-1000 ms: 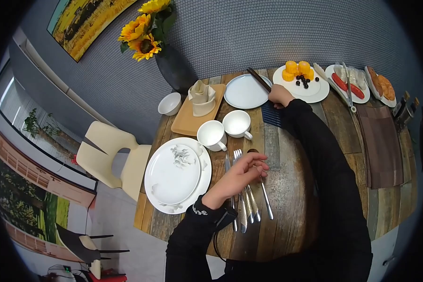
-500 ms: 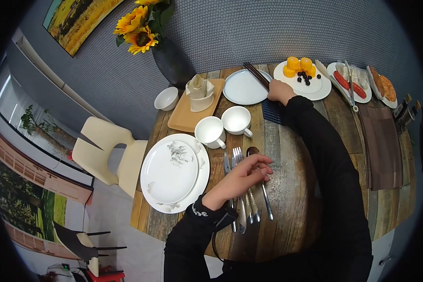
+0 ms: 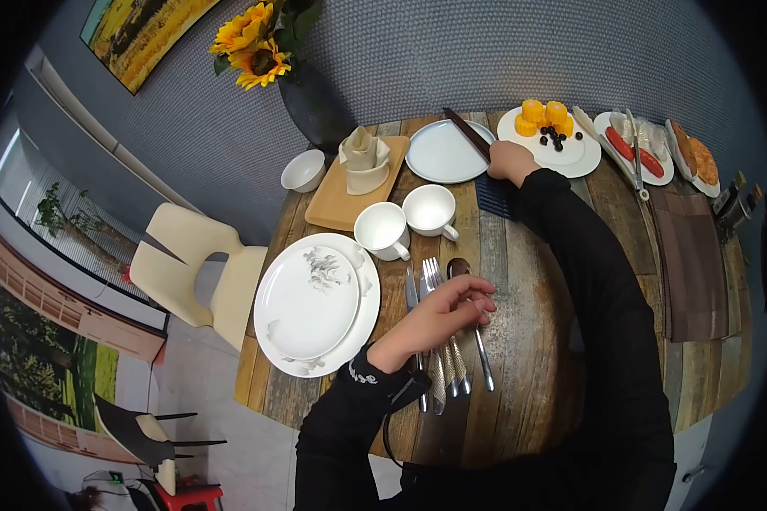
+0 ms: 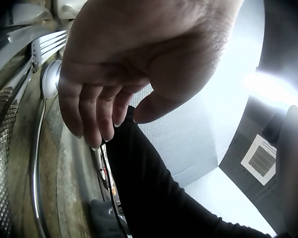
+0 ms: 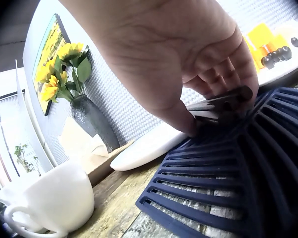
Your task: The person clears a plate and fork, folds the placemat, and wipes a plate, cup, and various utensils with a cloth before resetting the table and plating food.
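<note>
My right hand (image 3: 513, 163) pinches a bundle of dark chopsticks (image 5: 223, 106) by their near ends, thumb on one side and fingers on the other. Their far part slants across the pale round plate (image 3: 443, 162). Under the hand lies a dark blue slotted mat (image 5: 203, 173), partly covered by the hand and sleeve in the head view. Over the cutlery my left hand (image 3: 439, 319) is held with fingers loosely bent and nothing in them. Beneath it, partly hidden, are knives (image 3: 412, 289), forks (image 3: 432, 271) and a spoon (image 3: 458, 266).
Two white cups (image 3: 382, 228) stand between stacked white plates (image 3: 308, 302) and a wooden tray (image 3: 328, 209) holding a folded napkin (image 3: 365, 162). At the back right are a plate of corn and dark berries (image 3: 579, 157), plates of sausages (image 3: 648, 162), and a brown cloth (image 3: 694, 272).
The chopsticks, spread slightly apart half a second ago, now lie close together in my right hand. Both hands stay in nearly the same places; the head view has shifted a little.
</note>
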A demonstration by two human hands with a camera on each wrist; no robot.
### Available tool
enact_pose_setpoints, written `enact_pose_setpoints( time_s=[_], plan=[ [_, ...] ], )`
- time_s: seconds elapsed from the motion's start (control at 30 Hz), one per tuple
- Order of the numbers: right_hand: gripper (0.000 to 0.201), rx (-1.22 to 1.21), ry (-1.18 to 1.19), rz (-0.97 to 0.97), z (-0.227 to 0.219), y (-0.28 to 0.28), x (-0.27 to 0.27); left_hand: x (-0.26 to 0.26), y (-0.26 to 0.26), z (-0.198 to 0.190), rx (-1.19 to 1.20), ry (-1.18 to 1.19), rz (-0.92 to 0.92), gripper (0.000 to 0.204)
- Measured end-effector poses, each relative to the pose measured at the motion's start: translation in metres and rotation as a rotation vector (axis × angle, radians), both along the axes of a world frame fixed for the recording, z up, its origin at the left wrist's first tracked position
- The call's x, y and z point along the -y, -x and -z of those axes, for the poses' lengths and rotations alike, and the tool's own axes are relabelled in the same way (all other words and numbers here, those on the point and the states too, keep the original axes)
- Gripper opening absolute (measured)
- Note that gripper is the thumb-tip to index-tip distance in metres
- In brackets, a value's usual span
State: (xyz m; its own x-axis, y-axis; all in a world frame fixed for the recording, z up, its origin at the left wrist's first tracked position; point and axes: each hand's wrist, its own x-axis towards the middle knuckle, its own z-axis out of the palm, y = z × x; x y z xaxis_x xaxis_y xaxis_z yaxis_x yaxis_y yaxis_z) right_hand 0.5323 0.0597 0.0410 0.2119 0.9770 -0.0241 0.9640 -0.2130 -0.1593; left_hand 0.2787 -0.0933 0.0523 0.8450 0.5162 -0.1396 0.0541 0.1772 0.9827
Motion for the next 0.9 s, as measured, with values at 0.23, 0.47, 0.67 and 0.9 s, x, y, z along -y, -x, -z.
enact_pose_setpoints(
  time_s=[0.23,0.47,0.67,0.9],
  plan=[
    [0.028,0.064,-0.065,-0.026,-0.008,0.004,0.011,-0.003,0.004,0.001,0.0,0.018,-0.012,0.024],
    [0.026,0.163,-0.237,-0.023,-0.031,0.019,0.043,-0.018,0.028,-0.009,-0.122,-0.154,-0.169,0.019],
    [0.02,0.242,0.072,-0.314,-0.06,0.07,0.12,-0.018,0.038,0.003,-0.356,-0.328,-0.202,0.019],
    [0.02,0.15,0.337,-0.547,-0.023,0.12,0.199,0.0,0.022,0.01,-0.383,-0.313,-0.172,0.02]
  ],
)
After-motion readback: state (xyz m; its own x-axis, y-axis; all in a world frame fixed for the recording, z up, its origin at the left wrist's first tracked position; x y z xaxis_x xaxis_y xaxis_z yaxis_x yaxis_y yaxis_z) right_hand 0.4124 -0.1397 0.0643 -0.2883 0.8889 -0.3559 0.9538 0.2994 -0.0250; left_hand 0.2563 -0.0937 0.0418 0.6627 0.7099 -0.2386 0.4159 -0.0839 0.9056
